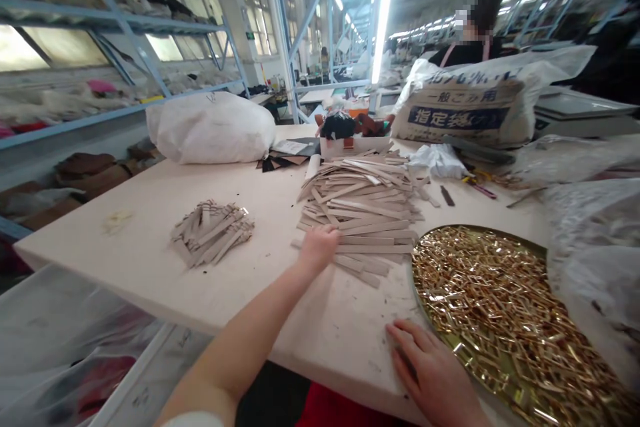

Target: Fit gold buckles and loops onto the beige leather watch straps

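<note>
At the front left edge of a big pile of flat grey-beige strips (357, 203), my left hand (320, 247) has its fingers curled and pressed together on the end of a strip (367, 240). The fingertips are partly hidden. My right hand (433, 363) rests on the table near its front edge, fingers stretched out and holding nothing. Right beside it is a round gold-coloured tray (417, 280) full of small shiny gold metal pieces that look like rectangular buckle frames. Farther left lies a smaller heap of strips (213, 233), with gold bits at some ends.
A stuffed white sack (210, 127) and a large printed bag (460, 107) stand at the back. Between them is a white box (355, 145) with dark items. Clear plastic bags (595, 267) crowd the right side. Blue shelving (125, 40) runs along the left; a person (470, 33) is beyond the bag.
</note>
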Action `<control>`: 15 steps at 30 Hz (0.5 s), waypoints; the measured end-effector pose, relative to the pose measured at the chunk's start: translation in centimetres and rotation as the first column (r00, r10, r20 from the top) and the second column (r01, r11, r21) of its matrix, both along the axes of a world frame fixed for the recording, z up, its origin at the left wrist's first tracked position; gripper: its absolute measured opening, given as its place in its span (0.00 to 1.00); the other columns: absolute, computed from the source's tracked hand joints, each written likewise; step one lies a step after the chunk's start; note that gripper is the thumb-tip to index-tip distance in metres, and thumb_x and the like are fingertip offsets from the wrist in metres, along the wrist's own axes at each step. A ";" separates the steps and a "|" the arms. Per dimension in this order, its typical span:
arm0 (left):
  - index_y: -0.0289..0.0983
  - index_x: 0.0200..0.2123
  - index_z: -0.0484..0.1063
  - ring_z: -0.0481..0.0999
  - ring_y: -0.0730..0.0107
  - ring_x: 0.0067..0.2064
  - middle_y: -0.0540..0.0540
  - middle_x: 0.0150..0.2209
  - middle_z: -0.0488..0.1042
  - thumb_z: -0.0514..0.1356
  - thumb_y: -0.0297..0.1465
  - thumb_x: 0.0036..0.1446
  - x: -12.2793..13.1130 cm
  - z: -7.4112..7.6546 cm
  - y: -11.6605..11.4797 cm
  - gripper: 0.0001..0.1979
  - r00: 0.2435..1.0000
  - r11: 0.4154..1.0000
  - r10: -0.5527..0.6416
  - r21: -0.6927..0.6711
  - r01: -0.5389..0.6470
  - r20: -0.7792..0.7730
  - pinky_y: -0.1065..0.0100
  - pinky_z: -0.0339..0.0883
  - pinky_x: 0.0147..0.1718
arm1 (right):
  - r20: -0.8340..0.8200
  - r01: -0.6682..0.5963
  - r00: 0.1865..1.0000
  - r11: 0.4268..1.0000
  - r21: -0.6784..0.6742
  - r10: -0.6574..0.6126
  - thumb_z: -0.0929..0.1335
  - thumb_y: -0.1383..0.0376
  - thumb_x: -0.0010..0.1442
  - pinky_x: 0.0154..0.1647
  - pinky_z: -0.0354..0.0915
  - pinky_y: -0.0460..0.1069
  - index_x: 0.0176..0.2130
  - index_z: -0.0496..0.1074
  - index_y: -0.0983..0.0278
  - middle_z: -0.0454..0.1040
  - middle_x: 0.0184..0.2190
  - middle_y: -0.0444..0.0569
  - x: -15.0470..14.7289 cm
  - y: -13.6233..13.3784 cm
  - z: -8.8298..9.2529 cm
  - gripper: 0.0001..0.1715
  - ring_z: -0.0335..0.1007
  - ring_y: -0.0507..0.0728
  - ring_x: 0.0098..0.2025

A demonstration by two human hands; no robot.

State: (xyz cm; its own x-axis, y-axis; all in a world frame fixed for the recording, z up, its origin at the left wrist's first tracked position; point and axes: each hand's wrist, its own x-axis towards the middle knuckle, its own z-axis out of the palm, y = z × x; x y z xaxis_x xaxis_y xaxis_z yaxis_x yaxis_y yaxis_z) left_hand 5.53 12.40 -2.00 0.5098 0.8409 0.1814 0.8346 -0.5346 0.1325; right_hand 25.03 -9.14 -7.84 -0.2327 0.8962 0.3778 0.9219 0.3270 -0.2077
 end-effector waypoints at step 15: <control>0.32 0.32 0.70 0.73 0.61 0.39 0.38 0.35 0.73 0.50 0.25 0.55 5.0 2.9 -1.7 0.09 0.984 0.993 0.118 0.021 -0.116 -0.130 0.65 0.63 0.37 | -0.203 0.048 0.976 0.988 -0.144 -0.077 0.63 0.71 0.54 0.43 0.62 0.52 0.43 0.69 0.62 0.71 0.44 0.51 -0.1 -0.3 2.7 0.15 0.65 0.58 0.41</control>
